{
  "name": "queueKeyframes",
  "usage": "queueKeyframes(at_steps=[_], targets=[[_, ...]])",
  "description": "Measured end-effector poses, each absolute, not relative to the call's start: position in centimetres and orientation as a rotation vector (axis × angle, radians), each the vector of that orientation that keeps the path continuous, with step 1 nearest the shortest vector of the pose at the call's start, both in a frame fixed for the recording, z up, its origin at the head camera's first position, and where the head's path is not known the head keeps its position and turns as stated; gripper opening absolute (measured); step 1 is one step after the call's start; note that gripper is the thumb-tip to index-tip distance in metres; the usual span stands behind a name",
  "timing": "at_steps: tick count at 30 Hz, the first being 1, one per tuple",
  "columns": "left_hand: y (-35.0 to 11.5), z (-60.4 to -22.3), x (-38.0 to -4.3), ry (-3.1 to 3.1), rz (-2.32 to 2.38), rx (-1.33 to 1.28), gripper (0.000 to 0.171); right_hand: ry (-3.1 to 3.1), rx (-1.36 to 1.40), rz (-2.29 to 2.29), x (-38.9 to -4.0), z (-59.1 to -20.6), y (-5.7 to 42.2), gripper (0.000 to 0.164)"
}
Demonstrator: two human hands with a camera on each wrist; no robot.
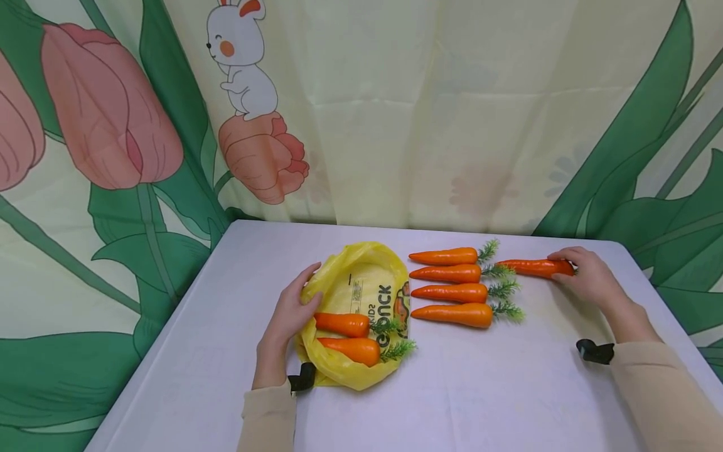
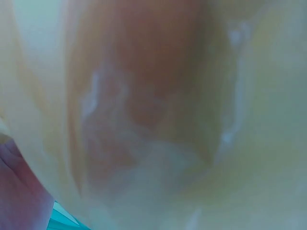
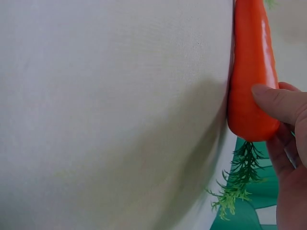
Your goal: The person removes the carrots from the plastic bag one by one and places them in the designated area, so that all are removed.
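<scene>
My left hand (image 1: 290, 311) holds the left rim of a yellow plastic bag (image 1: 361, 376), which lies with its mouth spread. Two orange toy carrots (image 1: 342, 324) with green tops rest in that mouth. At the right, my right hand (image 1: 590, 276) grips another carrot (image 1: 531, 268) near its thick end, tip pointing left. In the right wrist view the thumb lies on this carrot (image 3: 253, 62), and its leafy top (image 3: 242, 172) hangs below the hand. Blurred yellowish plastic (image 2: 268, 120) fills most of the left wrist view.
Between the bag and my right hand, several more carrots (image 1: 452, 292) lie in a neat column, tips left. All stand on a white-covered table (image 1: 452, 389). Behind it hangs a curtain (image 1: 384, 125) printed with tulips and a rabbit.
</scene>
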State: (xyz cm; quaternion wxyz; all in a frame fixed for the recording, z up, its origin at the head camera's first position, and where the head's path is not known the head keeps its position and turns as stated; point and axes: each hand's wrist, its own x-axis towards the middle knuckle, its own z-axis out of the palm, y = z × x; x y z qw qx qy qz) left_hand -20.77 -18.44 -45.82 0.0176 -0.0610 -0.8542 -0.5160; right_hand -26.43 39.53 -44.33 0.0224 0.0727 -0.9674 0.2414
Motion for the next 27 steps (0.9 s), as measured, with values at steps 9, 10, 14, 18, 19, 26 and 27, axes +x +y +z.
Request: queueKeyframes(at_steps=[9,10,14,18,19,26,27], targets=[[-18.58,-45.76,-20.71,-2.642,-1.597,-0.197,0.061,-2.988,0.223,0.768,-26.84,-44.1,39.6,0.036],[-18.6,-45.75,-20.7,-2.641,-1.597,-0.199,0.061,-2.992,0.219,0.77,-26.88,-44.06,39.64,0.036],[-18.67,-45.74,-20.7,-2.636,-1.585,-0.204,0.06,-3.011,0.196,0.774,-27.11,-44.03,39.86,0.036],[-18.7,-45.75,-20.74,-2.629,-1.57,-0.222,0.06,-3.018,0.178,0.787,-27.35,-44.09,40.17,0.037],[-18.71,-45.74,-20.74,-2.625,-1.57,-0.228,0.06,-3.017,0.176,0.79,-27.39,-44.12,40.24,0.037],[-18.69,-45.74,-20.67,-2.62,-1.574,-0.234,0.06,-3.003,0.172,0.806,-27.26,-44.34,40.34,0.039],[-18.69,-45.76,-20.67,-2.62,-1.574,-0.232,0.06,-2.997,0.174,0.806,-27.19,-44.36,40.3,0.04]])
